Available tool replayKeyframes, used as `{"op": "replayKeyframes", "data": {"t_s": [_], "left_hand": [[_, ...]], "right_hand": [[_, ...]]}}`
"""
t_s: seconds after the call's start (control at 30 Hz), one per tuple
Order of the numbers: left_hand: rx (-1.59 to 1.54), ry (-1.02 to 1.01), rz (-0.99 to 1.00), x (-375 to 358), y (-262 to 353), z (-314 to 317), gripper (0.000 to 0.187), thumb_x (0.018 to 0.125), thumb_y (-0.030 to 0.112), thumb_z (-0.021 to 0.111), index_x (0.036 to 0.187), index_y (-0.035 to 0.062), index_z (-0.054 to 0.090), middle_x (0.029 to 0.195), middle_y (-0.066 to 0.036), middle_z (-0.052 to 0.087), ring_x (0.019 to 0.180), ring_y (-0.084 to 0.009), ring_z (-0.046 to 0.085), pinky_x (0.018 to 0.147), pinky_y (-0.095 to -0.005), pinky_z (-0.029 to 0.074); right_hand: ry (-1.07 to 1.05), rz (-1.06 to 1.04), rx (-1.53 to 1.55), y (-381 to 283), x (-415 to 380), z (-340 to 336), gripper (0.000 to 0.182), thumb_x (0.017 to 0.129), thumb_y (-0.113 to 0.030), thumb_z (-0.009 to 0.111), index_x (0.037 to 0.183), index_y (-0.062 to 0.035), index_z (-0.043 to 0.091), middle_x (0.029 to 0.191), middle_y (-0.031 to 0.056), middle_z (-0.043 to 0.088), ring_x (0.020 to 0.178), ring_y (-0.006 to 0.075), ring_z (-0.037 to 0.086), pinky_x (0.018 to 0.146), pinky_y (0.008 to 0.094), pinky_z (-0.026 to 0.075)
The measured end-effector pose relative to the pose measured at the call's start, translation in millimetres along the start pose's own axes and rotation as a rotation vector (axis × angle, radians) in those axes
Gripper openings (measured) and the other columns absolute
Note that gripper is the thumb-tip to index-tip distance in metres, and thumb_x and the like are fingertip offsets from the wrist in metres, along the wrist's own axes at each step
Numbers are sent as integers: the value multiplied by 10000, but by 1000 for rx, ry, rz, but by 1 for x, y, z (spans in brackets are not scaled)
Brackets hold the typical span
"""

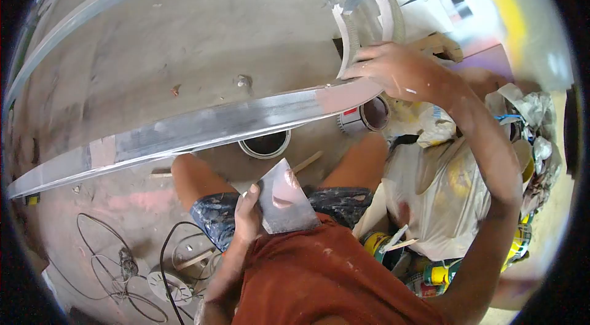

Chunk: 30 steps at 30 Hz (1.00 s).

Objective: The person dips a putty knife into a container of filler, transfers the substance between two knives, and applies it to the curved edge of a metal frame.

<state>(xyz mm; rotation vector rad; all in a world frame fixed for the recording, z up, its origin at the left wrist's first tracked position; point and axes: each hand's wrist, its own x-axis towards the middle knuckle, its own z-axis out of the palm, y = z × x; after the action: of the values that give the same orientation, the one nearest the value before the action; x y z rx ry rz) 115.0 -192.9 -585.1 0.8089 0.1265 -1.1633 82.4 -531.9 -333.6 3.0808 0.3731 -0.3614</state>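
In my left hand (247,213) is a flat rectangular metal plate (279,214), gripped by its left edge in front of my shirt. Two dabs of pinkish filler paste (284,204) sit on its face. My right hand (399,72) is up at the right corner of a grey metal frame (209,121), its fingers curled together over the bar; whatever they hold is hidden. Close below that hand, a smooth pinkish filler patch (349,96) covers the curved end of the bar. Another filler patch (103,152) shows toward the bar's left end.
Under the bar stand an open can (265,154) and a tipped can (362,117). Cables and a white cord reel (169,288) lie at the lower left. Crumpled plastic sheeting (439,202) and several paint tins (442,273) crowd the right side.
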Motion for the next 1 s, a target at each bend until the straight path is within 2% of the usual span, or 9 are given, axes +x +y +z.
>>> {"op": "replayKeyframes", "data": {"t_s": [0.07,0.13,0.37,0.43,0.47,0.53,0.7,0.93,1.0], "left_hand": [[-1,-53,-9,-2,6,3,599,940,463,544,1227,-63,534,1163,-144,611,1061,-229,589,938,-363,447],[4,-56,-15,-7,14,8,604,940,465,541,1232,-64,530,1163,-148,612,1058,-238,596,940,-368,452],[-71,-84,-55,-12,21,16,632,930,470,549,1265,-63,497,1174,-164,609,1054,-267,614,946,-402,475],[-140,-100,-59,-17,29,33,630,928,468,553,1283,-47,485,1187,-160,603,1060,-269,611,944,-405,480],[-209,-118,-66,-17,33,42,629,925,467,556,1301,-32,473,1199,-157,598,1067,-271,609,942,-409,485],[-270,-198,-86,-13,38,49,627,924,462,559,1320,-13,461,1211,-152,593,1076,-274,604,945,-415,484],[-273,-281,-236,-17,51,99,612,937,473,518,1345,21,462,1240,-147,586,1112,-266,584,986,-412,454],[-207,-324,-173,-26,46,71,591,923,459,551,1295,4,490,1109,-125,621,985,-252,631,879,-393,518],[-215,-336,-91,-32,55,77,588,936,457,527,1295,-7,487,1121,-148,618,994,-274,631,888,-406,515]], "right_hand": [[26,-19,-22,-12,10,-9,355,800,-141,569,1142,-67,625,1002,125,617,954,324,615,836,416,499],[-222,174,76,-24,21,-18,527,717,-15,595,1235,-110,590,1191,126,580,1115,326,550,972,431,431],[-166,212,163,-43,41,-16,379,830,-74,580,1209,-77,592,1124,144,589,1030,339,578,886,399,472],[153,165,168,-39,31,-23,405,887,-318,621,1171,-29,606,1053,169,640,948,363,624,844,423,494],[158,164,166,-40,22,-31,405,887,-318,621,1171,-29,606,1053,169,640,948,363,624,844,423,494],[171,515,411,-49,0,-49,442,886,-343,644,1172,-8,613,1056,174,663,918,333,648,843,391,495],[-231,437,1258,-109,-22,-38,406,880,-320,653,1121,7,646,976,90,694,938,153,632,831,333,485],[-246,600,1194,-87,-76,20,416,884,-361,631,1079,6,656,950,117,695,879,199,655,790,353,491],[74,636,959,-77,-82,12,351,871,-237,650,1085,40,637,921,79,680,894,122,607,811,313,467]]}}
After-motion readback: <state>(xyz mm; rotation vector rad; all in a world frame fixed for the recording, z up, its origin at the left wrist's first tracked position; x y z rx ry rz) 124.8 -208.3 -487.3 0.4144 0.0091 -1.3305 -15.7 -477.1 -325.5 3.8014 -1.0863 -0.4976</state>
